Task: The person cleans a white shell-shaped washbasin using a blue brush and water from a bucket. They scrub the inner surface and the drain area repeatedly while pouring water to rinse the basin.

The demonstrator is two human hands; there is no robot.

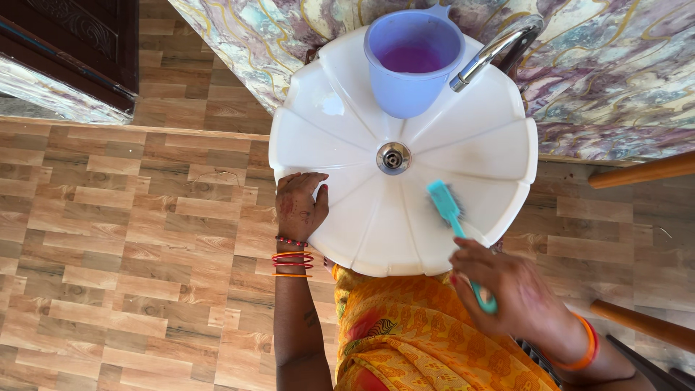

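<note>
Scrubbing the sink (478, 145): right hand (510, 289) fingers wrap the brush (445, 206), handle partly hidden; left hand (299, 206) fingers spread on the sink rim.

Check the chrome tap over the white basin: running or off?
Off: no water leaves the chrome tap; the white basin looks dry.

- No packages, labels, signs or screens anywhere in view
</note>
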